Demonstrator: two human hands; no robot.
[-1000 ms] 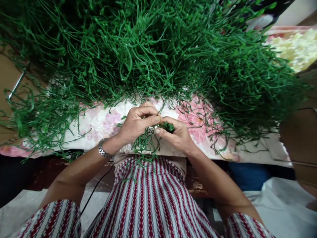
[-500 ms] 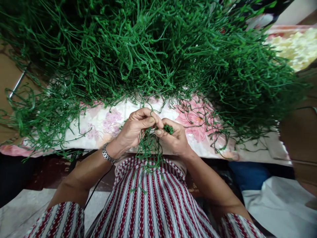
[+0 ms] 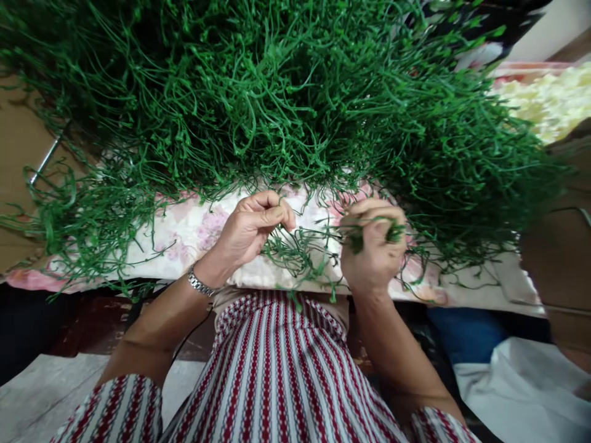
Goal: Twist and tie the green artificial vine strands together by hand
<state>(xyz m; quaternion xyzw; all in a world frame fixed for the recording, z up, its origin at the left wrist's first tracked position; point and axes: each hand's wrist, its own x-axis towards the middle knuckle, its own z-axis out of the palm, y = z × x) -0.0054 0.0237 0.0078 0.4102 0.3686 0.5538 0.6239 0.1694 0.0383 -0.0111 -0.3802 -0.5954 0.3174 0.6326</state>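
A big heap of green plastic stems (image 3: 277, 98) covers a table spread with a floral cloth (image 3: 184, 237). My left hand (image 3: 252, 227), a metal watch on its wrist, pinches the ends of a small bunch of green stems (image 3: 305, 252) near the table's front edge. My right hand (image 3: 373, 249) is closed around the other end of that bunch, a green clump showing between its fingers. The bunch stretches between the two hands, with loose strands hanging down over my striped clothing.
A pile of pale yellow pieces (image 3: 549, 101) lies at the far right. Brown cardboard (image 3: 18, 141) with a metal rod sits at the left. White cloth (image 3: 521, 387) and something blue (image 3: 466, 335) lie low at the right.
My right hand has moved to the right, away from the left hand, pulling the bunch of stems out sideways between them. The left hand stayed about where it was.
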